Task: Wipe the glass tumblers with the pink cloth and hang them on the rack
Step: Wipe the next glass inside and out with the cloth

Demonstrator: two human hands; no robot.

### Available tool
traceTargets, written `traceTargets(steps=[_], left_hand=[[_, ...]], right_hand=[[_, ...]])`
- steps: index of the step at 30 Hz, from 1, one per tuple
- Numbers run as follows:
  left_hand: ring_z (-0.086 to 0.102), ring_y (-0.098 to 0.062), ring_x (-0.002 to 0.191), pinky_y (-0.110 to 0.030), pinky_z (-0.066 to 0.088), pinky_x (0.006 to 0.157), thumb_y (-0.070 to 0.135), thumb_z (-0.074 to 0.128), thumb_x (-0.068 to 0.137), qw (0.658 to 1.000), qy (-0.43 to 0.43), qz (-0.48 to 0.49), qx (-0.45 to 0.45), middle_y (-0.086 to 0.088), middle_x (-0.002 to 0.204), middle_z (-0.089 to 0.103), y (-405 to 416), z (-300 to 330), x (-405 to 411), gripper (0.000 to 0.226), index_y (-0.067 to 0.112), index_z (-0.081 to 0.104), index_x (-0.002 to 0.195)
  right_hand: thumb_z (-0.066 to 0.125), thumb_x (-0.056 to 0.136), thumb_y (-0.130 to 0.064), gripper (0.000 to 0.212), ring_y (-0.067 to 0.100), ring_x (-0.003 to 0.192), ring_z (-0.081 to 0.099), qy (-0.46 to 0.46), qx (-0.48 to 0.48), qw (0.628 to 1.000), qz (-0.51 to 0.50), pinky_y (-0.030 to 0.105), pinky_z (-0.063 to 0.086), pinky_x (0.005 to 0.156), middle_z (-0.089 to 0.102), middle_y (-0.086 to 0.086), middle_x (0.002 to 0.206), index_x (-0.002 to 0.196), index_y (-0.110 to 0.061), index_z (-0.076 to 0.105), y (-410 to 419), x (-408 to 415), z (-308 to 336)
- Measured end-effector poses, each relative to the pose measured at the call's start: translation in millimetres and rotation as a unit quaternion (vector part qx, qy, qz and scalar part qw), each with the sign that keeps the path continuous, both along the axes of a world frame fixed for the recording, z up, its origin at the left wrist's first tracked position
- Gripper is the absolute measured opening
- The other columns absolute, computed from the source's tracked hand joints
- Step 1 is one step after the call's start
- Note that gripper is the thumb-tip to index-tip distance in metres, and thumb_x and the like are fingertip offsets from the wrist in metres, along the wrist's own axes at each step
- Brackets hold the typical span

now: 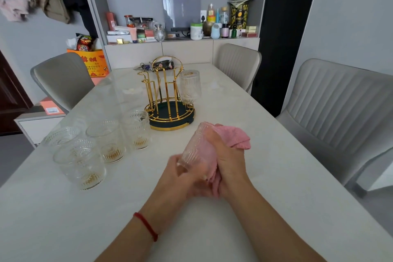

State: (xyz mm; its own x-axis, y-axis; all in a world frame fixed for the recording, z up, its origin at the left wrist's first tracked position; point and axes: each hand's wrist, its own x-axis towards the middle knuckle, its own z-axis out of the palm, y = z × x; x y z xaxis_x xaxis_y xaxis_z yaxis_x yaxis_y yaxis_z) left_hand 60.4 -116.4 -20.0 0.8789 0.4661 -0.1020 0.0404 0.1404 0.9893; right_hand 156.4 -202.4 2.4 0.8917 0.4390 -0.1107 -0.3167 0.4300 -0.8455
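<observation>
Gripping a ribbed tumbler (pixel 194 151) near its base, the left hand (pixel 180 173) tilted its long axis toward the rack (pixel 169 100), while the right hand (pixel 225 155) clutched the pink cloth (pixel 236 137).

ribbed glass tumbler (pixel 194 151) tilted above the table, base low and near, mouth up and away, stuffed with pink cloth (pixel 231 136); cloth tail spilling out to the right. second ribbed tumbler (pixel 190 87) hung inverted on right side of gold wire rack (pixel 168 100) with dark round base. four embossed tumblers (pixel 106 140) upright at left, grouped close, gold pattern at bases.
</observation>
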Motion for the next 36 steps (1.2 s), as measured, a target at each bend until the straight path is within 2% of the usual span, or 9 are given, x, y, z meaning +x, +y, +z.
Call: traceTargets(steps=[3,9,15,18,21,25,27,32,36], left_hand=[[0.077,-0.021,0.08,-0.029,0.061,0.067,0.024,0.086,0.082,0.987,-0.017,0.079,0.139,-0.01,0.102,0.074,-3,-6,1,0.049,0.018,0.05,0.114],[0.07,-0.034,0.074,-0.042,0.058,0.071,0.037,0.082,0.083,0.998,-0.049,0.029,-0.015,-0.026,0.09,0.074,12,-6,-2,0.062,-0.001,0.051,0.12],[0.07,-0.025,0.065,-0.032,0.058,0.063,0.04,0.08,0.082,0.986,-0.078,0.039,0.143,-0.019,0.076,0.073,1,-6,-4,0.056,0.006,0.049,0.113],[0.065,-0.028,0.059,-0.036,0.053,0.054,0.049,0.074,0.087,0.981,-0.067,0.026,0.181,-0.014,0.069,0.07,1,-5,-2,0.052,0.009,0.05,0.109],[0.058,-0.03,0.058,-0.034,0.044,0.051,0.054,0.068,0.089,0.998,-0.048,-0.041,-0.013,-0.03,0.079,0.063,-1,-2,-2,0.059,-0.001,0.054,0.107],[0.058,-0.029,0.066,-0.033,0.052,0.061,0.051,0.055,0.097,0.959,-0.001,-0.132,-0.249,-0.025,0.089,0.063,5,9,-9,0.054,0.0,0.067,0.112],[0.06,-0.032,0.067,-0.034,0.054,0.06,0.051,0.054,0.098,0.963,0.009,-0.14,-0.229,-0.029,0.091,0.063,6,7,-8,0.058,-0.002,0.061,0.121],[0.066,-0.035,0.066,-0.037,0.056,0.058,0.054,0.067,0.091,0.994,-0.057,0.019,0.09,-0.023,0.077,0.072,-5,-7,0,0.063,0.004,0.041,0.119],[0.054,-0.026,0.052,-0.029,0.041,0.048,0.06,0.048,0.102,0.996,-0.054,-0.044,-0.061,-0.026,0.068,0.058,-4,3,2,0.07,-0.01,0.058,0.105]], right_hand=[[0.091,0.073,-0.034,0.047,0.041,0.087,0.077,0.003,0.011,1.0,0.008,0.06,0.063,0.071,0.079,0.018,0.101,0.112,-0.015,0.072,3,-4,1],[0.043,0.076,-0.088,0.103,0.037,0.129,0.063,0.116,0.211,0.959,0.152,0.052,0.046,0.11,0.066,0.02,0.138,0.143,-0.011,0.059,-16,14,-3],[0.047,0.103,-0.056,0.036,0.032,0.121,0.068,-0.009,0.085,0.996,0.022,0.064,0.053,0.102,0.074,0.004,0.126,0.125,-0.038,0.069,10,3,-11],[0.044,0.106,-0.048,0.038,0.033,0.11,0.073,0.019,0.075,0.997,-0.019,0.058,0.058,0.096,0.077,0.01,0.117,0.116,-0.026,0.074,8,1,-8],[0.048,0.103,-0.047,0.045,0.031,0.096,0.076,0.057,0.072,0.995,-0.035,0.045,0.061,0.079,0.079,0.016,0.107,0.106,-0.015,0.079,1,0,-3],[0.048,0.105,-0.042,0.044,0.019,0.076,0.076,0.071,0.084,0.994,-0.02,0.028,0.059,0.054,0.081,0.003,0.083,0.087,-0.018,0.081,-4,2,0],[0.047,0.105,-0.042,0.042,0.024,0.086,0.076,0.074,0.081,0.994,-0.021,0.034,0.061,0.063,0.081,0.006,0.09,0.098,-0.017,0.08,-2,0,3],[0.043,0.104,-0.042,0.045,0.033,0.105,0.074,0.076,0.086,0.992,-0.053,0.048,0.06,0.087,0.08,0.01,0.108,0.111,-0.018,0.081,1,1,0],[0.054,0.099,-0.042,0.045,0.025,0.076,0.073,0.101,0.118,0.988,-0.012,0.041,0.058,0.076,0.078,0.004,0.079,0.066,-0.024,0.08,-2,6,-7]])
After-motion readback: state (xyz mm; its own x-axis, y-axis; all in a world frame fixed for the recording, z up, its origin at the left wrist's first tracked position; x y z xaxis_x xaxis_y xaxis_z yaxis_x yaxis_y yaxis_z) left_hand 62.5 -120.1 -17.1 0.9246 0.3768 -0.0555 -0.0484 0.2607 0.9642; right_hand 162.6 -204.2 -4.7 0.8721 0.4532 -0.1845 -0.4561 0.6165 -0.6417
